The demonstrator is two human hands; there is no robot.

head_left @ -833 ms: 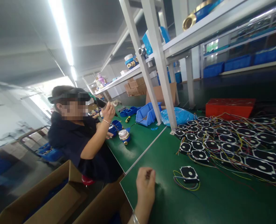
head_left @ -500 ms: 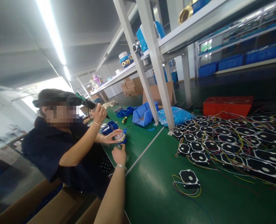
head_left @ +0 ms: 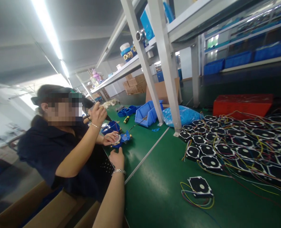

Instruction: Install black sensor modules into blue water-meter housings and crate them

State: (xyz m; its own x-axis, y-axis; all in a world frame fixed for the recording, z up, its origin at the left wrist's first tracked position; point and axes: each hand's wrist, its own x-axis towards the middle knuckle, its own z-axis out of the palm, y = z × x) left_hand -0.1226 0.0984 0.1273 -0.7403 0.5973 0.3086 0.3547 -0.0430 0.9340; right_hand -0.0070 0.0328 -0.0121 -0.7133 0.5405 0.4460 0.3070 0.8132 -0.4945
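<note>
My left hand [head_left: 117, 158], with a bracelet at the wrist, reaches up from the bottom of the head view. It holds nothing; its thumb and fingers are apart. Just beyond the fingertips, a blue meter housing with a clear round top [head_left: 117, 139] rests on the green bench. A co-worker's hand [head_left: 110, 138] lies on that round top. A blue bracket-like part [head_left: 125, 136] adjoins it on the right. The co-worker's other hand [head_left: 98, 114] is raised, gripping a dark tool that is partly hidden. My right hand is out of view.
Many black square wired modules [head_left: 235, 150] cover the bench's right side, with one single module [head_left: 200, 186] nearer. A blue bin [head_left: 145, 115], a blue plastic bag [head_left: 184, 115] and a white shelf post [head_left: 170, 79] stand behind. A red box [head_left: 242, 104] sits further right.
My left hand has drawn back from the meter and its fingers have spread. The co-worker's hand has tilted or shifted the meter towards themselves, showing the blue part. The view has shifted slightly.
</note>
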